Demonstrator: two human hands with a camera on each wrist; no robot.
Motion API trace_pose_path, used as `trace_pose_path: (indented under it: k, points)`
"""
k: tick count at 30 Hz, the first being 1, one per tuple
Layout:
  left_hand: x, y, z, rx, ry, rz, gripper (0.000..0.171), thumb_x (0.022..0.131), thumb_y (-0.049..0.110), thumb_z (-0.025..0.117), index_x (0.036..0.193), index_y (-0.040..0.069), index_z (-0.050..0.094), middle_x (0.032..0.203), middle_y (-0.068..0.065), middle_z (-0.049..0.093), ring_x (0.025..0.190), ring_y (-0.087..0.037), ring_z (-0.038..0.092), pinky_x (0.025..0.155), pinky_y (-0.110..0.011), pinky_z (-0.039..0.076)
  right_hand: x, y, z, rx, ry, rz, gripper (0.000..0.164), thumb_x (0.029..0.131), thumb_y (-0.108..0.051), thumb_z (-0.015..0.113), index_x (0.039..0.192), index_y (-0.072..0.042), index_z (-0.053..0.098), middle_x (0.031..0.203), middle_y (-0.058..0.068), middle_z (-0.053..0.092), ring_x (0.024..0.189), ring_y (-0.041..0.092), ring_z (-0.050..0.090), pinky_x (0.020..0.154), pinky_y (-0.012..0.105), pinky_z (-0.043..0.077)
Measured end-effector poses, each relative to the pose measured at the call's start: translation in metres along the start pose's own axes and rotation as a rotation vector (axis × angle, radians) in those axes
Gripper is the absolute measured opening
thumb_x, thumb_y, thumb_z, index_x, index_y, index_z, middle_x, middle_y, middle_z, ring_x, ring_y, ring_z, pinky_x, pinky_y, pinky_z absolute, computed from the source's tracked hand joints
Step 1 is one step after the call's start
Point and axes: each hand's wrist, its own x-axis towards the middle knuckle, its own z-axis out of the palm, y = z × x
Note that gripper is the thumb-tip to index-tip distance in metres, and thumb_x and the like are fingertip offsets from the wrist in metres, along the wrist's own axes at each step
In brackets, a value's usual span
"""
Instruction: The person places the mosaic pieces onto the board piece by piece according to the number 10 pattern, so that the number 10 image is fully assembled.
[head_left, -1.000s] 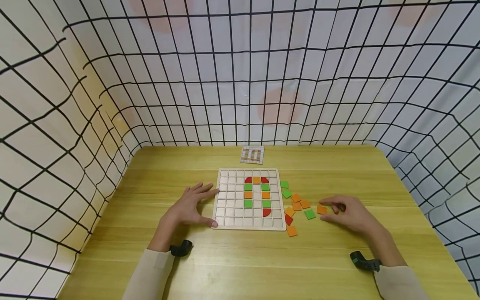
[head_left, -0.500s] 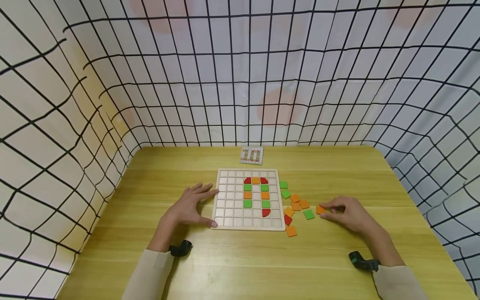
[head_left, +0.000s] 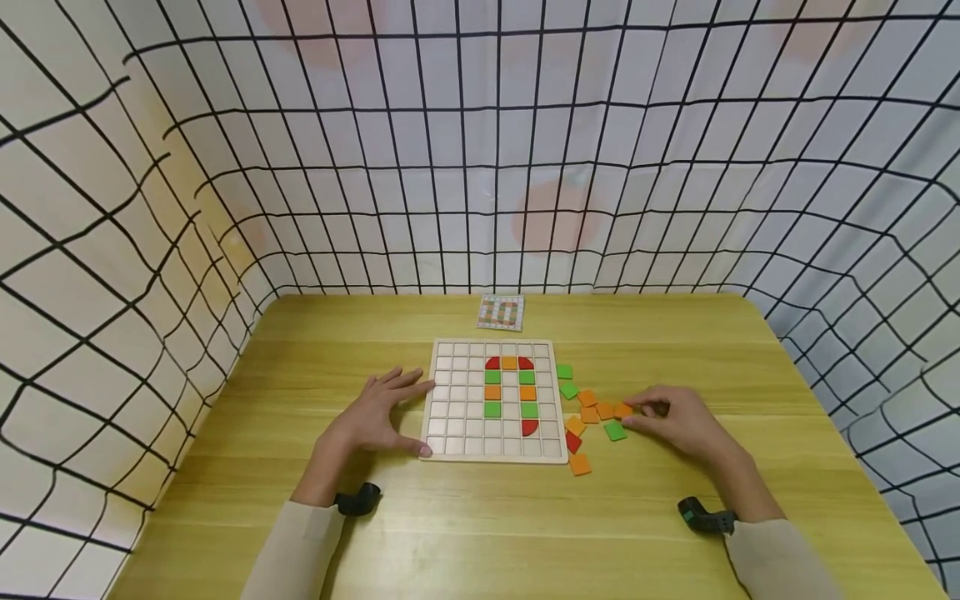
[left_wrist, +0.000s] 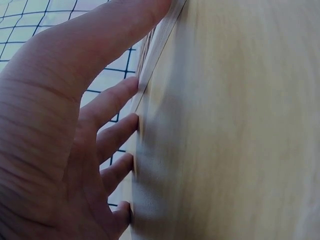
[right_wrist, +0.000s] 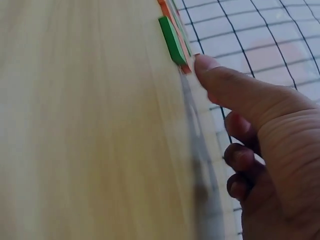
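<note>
Square pale-wood grid board (head_left: 459,429): flat on the yellow wood-grain tabletop (head_left: 495,542), around the middle, well back from the near edge.
Set in the board: red quarter-round tiles (head_left: 530,427), green square tiles (head_left: 492,410) and orange square tiles (head_left: 528,392), forming two columns joined across the top by an orange one; the pattern shows in the head view alone.
Left hand (head_left: 375,418): spread wide, thumb at the board's near left corner, index fingertip at its left edge; the left wrist view adds the other fingertips, fanned out past that edge.
Right hand (head_left: 675,418): thumb and forefinger narrow, pinching an orange square tile (head_left: 622,410) off the board's right edge; the right wrist view shows the remaining fingers curled in, the forefinger hidden behind the thumb.
Loose tiles: orange, green and one red (head_left: 573,442), scattered along the board's right edge, some touching.
Nearest loose green tile (head_left: 616,431): just beside the right thumb; only the right wrist view shows its thickness.
Small printed pattern card (head_left: 501,312): beyond the board, near the tabletop's far edge.
Black wrist devices (head_left: 358,500): one per arm, at the ends of beige sleeves (head_left: 294,550).
White backdrop with black grid lines (head_left: 480,192): behind the far edge.
</note>
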Motion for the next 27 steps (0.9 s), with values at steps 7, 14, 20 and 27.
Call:
trace_pose_path:
  k: [7,14,20,27]
  points:
    - [0.000,-0.001,0.000,0.003,0.005,0.007,0.108,0.064,0.072,0.086,0.155,0.029,0.048,0.168,-0.008,0.034,0.158,-0.044,0.020,0.122,-0.075,0.009,0.017,-0.019,0.014,0.008,-0.018,-0.023,0.036,0.085,-0.047,0.082,0.111,-0.021,0.080,0.074,-0.004,0.058,0.067,0.011,0.051,0.062,0.024,0.043]
    - [-0.002,-0.002,-0.001,0.003,0.013,0.006,0.108,0.063,0.071,0.087,0.155,0.029,0.049,0.168,-0.008,0.035,0.157,-0.044,0.021,0.121,-0.075,0.009,0.031,-0.041,0.030,0.050,-0.051,-0.077,0.037,0.085,-0.042,0.084,0.114,-0.018,0.080,0.074,-0.004,0.056,0.069,0.012,0.051,0.060,0.023,0.042]
    - [-0.002,-0.001,0.000,0.006,0.013,0.013,0.109,0.063,0.069,0.088,0.155,0.027,0.049,0.168,-0.009,0.035,0.157,-0.044,0.021,0.121,-0.077,0.009,0.038,-0.060,0.046,0.083,-0.068,-0.128,0.032,0.086,-0.038,0.085,0.109,-0.017,0.081,0.073,-0.004,0.052,0.070,0.012,0.049,0.061,0.023,0.039]
    - [0.000,0.000,0.000,0.005,0.003,0.009,0.109,0.063,0.070,0.088,0.156,0.029,0.048,0.168,-0.008,0.034,0.158,-0.043,0.020,0.122,-0.076,0.009,0.042,-0.083,0.061,0.097,-0.088,-0.125,0.030,0.085,-0.034,0.086,0.110,-0.018,0.082,0.069,-0.005,0.049,0.068,0.012,0.047,0.061,0.022,0.038]
